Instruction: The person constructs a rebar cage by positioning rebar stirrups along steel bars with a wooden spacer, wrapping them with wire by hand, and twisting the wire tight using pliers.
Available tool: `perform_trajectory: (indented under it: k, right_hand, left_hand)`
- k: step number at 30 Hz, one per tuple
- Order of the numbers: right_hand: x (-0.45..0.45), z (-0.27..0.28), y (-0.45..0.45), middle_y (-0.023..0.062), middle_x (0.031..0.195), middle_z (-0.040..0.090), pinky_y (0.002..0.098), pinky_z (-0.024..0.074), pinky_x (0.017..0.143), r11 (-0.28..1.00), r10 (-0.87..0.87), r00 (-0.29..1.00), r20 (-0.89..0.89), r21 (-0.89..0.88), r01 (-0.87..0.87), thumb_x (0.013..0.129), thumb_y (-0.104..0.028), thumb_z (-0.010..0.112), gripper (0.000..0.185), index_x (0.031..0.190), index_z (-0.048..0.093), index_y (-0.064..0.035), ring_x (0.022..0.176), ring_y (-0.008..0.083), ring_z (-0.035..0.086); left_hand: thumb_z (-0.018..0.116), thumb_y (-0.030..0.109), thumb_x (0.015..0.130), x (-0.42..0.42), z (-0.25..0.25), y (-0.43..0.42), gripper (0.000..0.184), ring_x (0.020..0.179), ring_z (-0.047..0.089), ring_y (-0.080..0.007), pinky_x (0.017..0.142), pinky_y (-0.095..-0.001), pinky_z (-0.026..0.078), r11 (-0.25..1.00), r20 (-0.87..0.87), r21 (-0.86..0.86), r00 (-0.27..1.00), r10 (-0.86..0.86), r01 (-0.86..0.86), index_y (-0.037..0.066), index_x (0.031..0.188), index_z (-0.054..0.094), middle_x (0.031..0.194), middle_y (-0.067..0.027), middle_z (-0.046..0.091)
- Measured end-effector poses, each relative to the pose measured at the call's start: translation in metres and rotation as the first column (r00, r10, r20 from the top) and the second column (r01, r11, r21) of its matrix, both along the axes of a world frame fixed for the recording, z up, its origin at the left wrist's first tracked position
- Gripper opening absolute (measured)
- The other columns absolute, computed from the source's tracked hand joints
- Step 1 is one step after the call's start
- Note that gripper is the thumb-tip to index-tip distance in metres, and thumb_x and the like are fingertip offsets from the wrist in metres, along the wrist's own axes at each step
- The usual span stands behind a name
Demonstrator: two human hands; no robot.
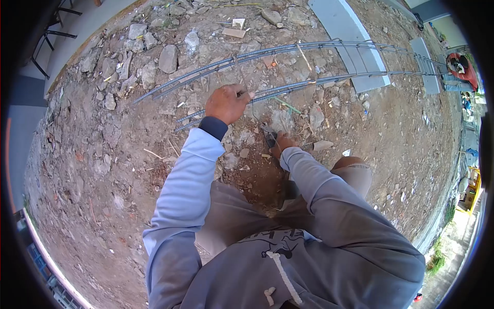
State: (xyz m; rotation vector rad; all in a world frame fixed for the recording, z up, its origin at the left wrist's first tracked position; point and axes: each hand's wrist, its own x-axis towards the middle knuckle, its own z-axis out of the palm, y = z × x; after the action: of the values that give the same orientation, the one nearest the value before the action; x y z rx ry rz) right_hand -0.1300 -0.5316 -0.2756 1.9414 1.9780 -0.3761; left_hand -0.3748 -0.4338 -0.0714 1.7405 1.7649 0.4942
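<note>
Rebar cage [283, 90] bars lie beside the left hand [225, 104], its fingers curled, their exact hold unclear; the right hand [284, 144] grips a dark pincer-like tool [270, 137]. Steadying the work while keeping fingertips outside the tool's bite would help. Beyond, the cage crosses a grey board [351, 44].

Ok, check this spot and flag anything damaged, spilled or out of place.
Nothing spilled or clearly damaged stands out. The only untidy thing is the ground: stones and scraps litter it beside and beneath the steel bars, which cross over a large grey board.
</note>
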Motion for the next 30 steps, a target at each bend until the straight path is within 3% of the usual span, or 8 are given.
perform_trajectory:
  k: [5, 6, 7, 12, 16, 19, 23, 30]
  right_hand:
    - [-0.023, -0.045, -0.018, 0.0229, 0.121, 0.045, 0.0584, 0.0489, 0.077, 0.987, -0.027, 0.991, 0.129, -0.154, 0.047, 0.093, -0.027, 0.042, 0.032, 0.114, 0.056, -0.0063, 0.106, 0.0470, 0.050]
    - [-0.023, -0.024, -0.014, 0.0227, 0.122, 0.044, 0.0584, 0.0488, 0.077, 0.982, -0.060, 0.989, 0.134, -0.171, 0.083, 0.093, -0.027, 0.042, 0.034, 0.115, 0.057, -0.0064, 0.108, 0.0466, 0.049]
    - [-0.028, 0.002, -0.003, 0.0188, 0.122, 0.046, 0.0587, 0.0476, 0.080, 0.928, -0.329, 0.944, -0.011, -0.190, 0.322, 0.093, -0.026, 0.042, 0.036, 0.119, 0.059, -0.0076, 0.112, 0.0437, 0.048]
    - [0.011, 0.008, 0.023, 0.0202, 0.132, 0.044, 0.0515, 0.0443, 0.092, 0.906, -0.150, 0.980, -0.131, -0.415, 0.083, 0.088, -0.033, 0.047, 0.041, 0.117, 0.059, -0.0052, 0.115, 0.0374, 0.050]
    - [0.020, 0.016, 0.032, 0.0232, 0.126, 0.052, 0.0453, 0.0440, 0.095, 0.899, -0.031, 0.961, -0.274, -0.428, -0.093, 0.085, -0.039, 0.049, 0.049, 0.118, 0.055, -0.0023, 0.113, 0.0376, 0.053]
    - [0.003, 0.024, 0.007, 0.0224, 0.123, 0.055, 0.0461, 0.0463, 0.091, 0.961, -0.234, 0.966, -0.107, -0.178, 0.213, 0.088, -0.036, 0.049, 0.046, 0.119, 0.049, -0.0022, 0.108, 0.0411, 0.055]
    - [-0.003, -0.014, -0.003, 0.0180, 0.120, 0.051, 0.0490, 0.0479, 0.086, 0.917, -0.391, 0.910, -0.141, -0.150, 0.371, 0.089, -0.031, 0.052, 0.038, 0.116, 0.044, -0.0054, 0.099, 0.0416, 0.059]
    - [-0.012, 0.018, -0.001, 0.0146, 0.113, 0.049, 0.0443, 0.0433, 0.092, 0.973, -0.203, 0.979, -0.007, -0.113, 0.201, 0.085, -0.032, 0.060, 0.044, 0.117, 0.041, -0.0075, 0.097, 0.0357, 0.061]
  left_hand:
    - [0.062, 0.031, 0.082, 0.014, 0.023, -0.019, 0.024, 0.086, 0.060, -0.0358, 0.076, -0.0425, 0.047, 0.937, 0.199, 0.183, 0.945, 0.260, -0.297, 0.007, 0.085, 0.066, 0.089, -0.0170, 0.063]
    - [0.062, 0.031, 0.083, 0.019, 0.025, -0.024, 0.025, 0.085, 0.060, -0.0358, 0.075, -0.0425, 0.047, 0.941, 0.203, 0.143, 0.939, 0.276, -0.308, 0.007, 0.084, 0.066, 0.087, -0.0170, 0.063]
    - [0.061, 0.032, 0.083, 0.025, 0.024, -0.030, 0.026, 0.084, 0.060, -0.0357, 0.075, -0.0425, 0.047, 0.941, 0.212, 0.097, 0.931, 0.297, -0.323, 0.006, 0.084, 0.066, 0.086, -0.0170, 0.063]
    - [0.055, 0.037, 0.089, 0.049, -0.017, -0.052, 0.035, 0.077, 0.063, -0.0315, 0.071, -0.0411, 0.047, 0.848, 0.398, -0.239, 0.749, 0.530, -0.473, 0.003, 0.086, 0.062, 0.074, -0.0153, 0.063]
    - [0.051, 0.043, 0.093, 0.057, -0.024, -0.056, 0.039, 0.079, 0.064, -0.0193, 0.069, -0.0344, 0.049, 0.622, 0.584, -0.696, 0.223, 0.781, -0.358, 0.005, 0.093, 0.060, 0.075, -0.0077, 0.063]
    - [0.050, 0.044, 0.094, 0.063, -0.025, -0.052, 0.039, 0.075, 0.062, -0.0146, 0.067, -0.0307, 0.050, 0.618, 0.648, -0.737, -0.025, 0.761, -0.275, 0.006, 0.098, 0.059, 0.077, -0.0028, 0.061]
    - [0.055, 0.039, 0.093, 0.057, -0.033, -0.054, 0.035, 0.072, 0.060, -0.0139, 0.065, -0.0291, 0.050, 0.730, 0.751, -0.650, -0.034, 0.659, -0.208, 0.005, 0.100, 0.060, 0.077, 0.0002, 0.058]
    - [0.063, 0.037, 0.089, 0.057, -0.037, -0.053, 0.031, 0.058, 0.055, -0.0094, 0.054, -0.0244, 0.046, 0.762, 0.784, -0.614, -0.046, 0.619, -0.205, 0.006, 0.092, 0.062, 0.066, 0.0037, 0.053]
